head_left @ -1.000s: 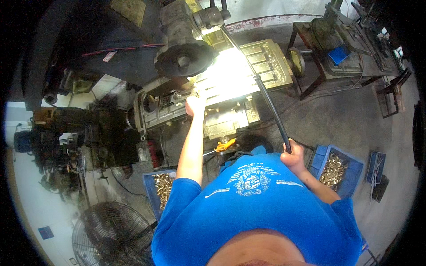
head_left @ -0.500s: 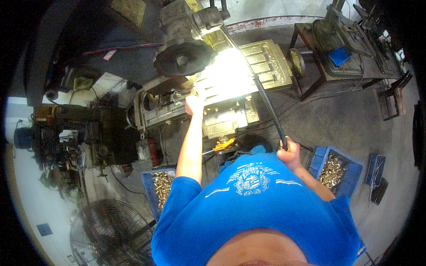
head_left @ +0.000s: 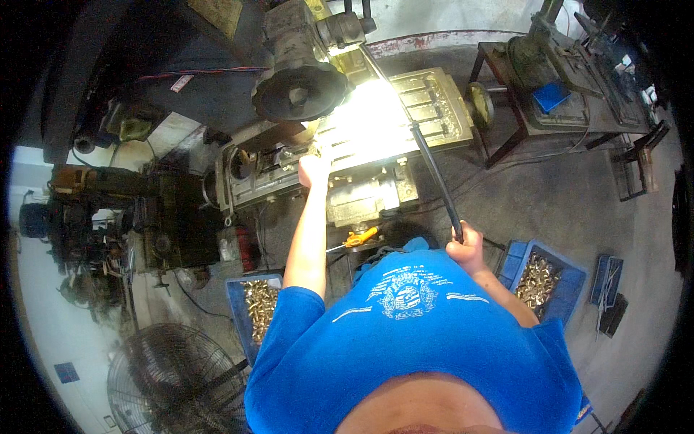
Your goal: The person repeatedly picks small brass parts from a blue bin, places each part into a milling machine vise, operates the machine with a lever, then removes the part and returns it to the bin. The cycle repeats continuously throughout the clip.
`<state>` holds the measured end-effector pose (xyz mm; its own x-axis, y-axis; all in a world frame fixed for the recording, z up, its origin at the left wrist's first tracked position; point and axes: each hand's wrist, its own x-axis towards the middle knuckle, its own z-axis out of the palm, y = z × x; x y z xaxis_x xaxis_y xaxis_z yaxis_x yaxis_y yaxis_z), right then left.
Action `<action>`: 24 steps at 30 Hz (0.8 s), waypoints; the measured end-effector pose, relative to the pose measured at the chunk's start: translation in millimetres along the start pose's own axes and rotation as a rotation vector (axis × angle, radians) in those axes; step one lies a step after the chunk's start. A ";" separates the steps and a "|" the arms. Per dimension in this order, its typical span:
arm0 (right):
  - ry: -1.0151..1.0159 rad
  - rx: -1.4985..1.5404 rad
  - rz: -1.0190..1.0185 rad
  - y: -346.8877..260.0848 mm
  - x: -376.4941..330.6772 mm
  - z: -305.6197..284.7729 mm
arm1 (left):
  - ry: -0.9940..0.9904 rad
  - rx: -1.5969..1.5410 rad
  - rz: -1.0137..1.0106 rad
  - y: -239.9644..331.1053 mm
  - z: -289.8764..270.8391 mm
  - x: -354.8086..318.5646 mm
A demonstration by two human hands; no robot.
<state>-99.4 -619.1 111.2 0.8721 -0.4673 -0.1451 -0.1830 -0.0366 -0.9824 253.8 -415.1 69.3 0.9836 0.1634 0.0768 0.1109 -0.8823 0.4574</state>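
Note:
My right hand (head_left: 467,247) is closed around the lower end of a long black lever (head_left: 436,168), which slants up to the milling machine's lit area. My left hand (head_left: 314,171) reaches forward to the front of the machine table (head_left: 436,103), below the dark round machine head (head_left: 298,90). Its fingers look curled at a small fixture, and what they hold is hidden by the hand and the glare. A bright lamp glow washes out the middle of the table.
Blue bins of small brass-coloured parts stand at my left (head_left: 259,311) and right (head_left: 536,283). An orange-handled tool (head_left: 361,237) lies before me. A floor fan (head_left: 177,380) is at lower left, another machine (head_left: 170,224) at left, a metal workbench (head_left: 531,119) at far right.
The whole view has shifted slightly. Both hands keep nearly the same places, the right still around the lever and the left still at the fixture.

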 end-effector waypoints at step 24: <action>0.038 0.066 0.000 8.5 7.2 5.8 | 0.029 -0.007 -0.046 2.5 -1.9 -1.5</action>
<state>-92.1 -617.6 101.2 0.8542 -0.5002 -0.1420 -0.1518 0.0214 -0.9882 252.3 -416.7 72.1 0.9729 0.2164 0.0814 0.1545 -0.8704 0.4675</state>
